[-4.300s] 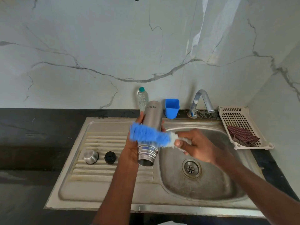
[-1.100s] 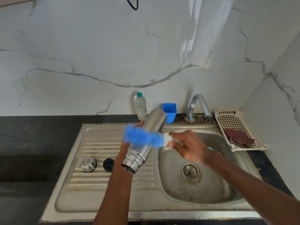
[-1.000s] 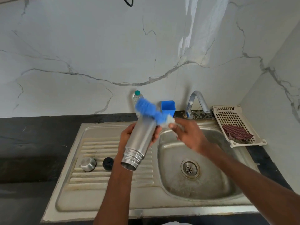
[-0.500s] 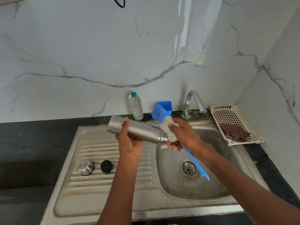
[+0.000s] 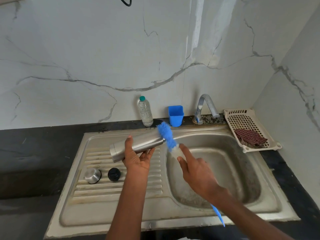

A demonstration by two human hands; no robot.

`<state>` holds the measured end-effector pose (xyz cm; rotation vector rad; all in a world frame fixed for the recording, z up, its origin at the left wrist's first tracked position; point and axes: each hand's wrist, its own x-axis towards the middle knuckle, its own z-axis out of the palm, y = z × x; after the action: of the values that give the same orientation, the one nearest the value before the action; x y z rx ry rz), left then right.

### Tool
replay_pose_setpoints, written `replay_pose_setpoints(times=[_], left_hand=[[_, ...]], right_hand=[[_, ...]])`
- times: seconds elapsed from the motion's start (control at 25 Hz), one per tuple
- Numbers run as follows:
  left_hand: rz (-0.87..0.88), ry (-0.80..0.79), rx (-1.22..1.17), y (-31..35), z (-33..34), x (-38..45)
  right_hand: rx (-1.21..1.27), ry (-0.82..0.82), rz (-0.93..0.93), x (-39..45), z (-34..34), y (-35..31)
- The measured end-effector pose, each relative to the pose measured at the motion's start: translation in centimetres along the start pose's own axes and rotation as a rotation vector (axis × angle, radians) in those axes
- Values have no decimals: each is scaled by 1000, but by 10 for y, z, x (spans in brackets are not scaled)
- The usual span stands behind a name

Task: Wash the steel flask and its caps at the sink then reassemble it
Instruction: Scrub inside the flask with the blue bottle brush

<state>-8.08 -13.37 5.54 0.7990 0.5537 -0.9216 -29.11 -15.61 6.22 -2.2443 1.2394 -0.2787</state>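
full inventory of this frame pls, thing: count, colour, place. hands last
steel flask: 1, silver, lying sideways in left hand over the drainboard, mouth toward the basin
bottle brush: 1, blue bristles and handle, in right hand, head at the flask mouth
steel cap: 1, silver, on drainboard
black cap: 1, black, on drainboard right of steel cap
sink: 1, steel, set in dark counter
tap: 1, chrome, behind basin
blue cup: 1, beside tap
plastic bottle: 1, clear, green cap, by wall
basket: 1, cream, right of sink
cloth: 1, checked red, in basket
left hand: holds flask
right hand: holds brush
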Motion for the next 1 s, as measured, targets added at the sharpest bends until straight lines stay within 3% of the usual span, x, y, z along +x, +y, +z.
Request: replay_pose_setpoints(times=[0.2, 0.36, 0.52, 0.76, 1.0], left_hand=[[-2, 0, 18, -15, 3, -16], [5, 25, -123, 7, 7, -12], [-21, -4, -41, -14, 2, -30], [12, 50, -108, 18, 9, -33], [-32, 33, -115, 3, 13, -38]], right_hand=[[241, 115, 44, 60, -12, 1], [249, 57, -50, -3, 10, 3], [401, 143, -28, 42, 3, 7], [256, 40, -145, -9, 19, 15], [294, 187, -257, 45, 13, -2]])
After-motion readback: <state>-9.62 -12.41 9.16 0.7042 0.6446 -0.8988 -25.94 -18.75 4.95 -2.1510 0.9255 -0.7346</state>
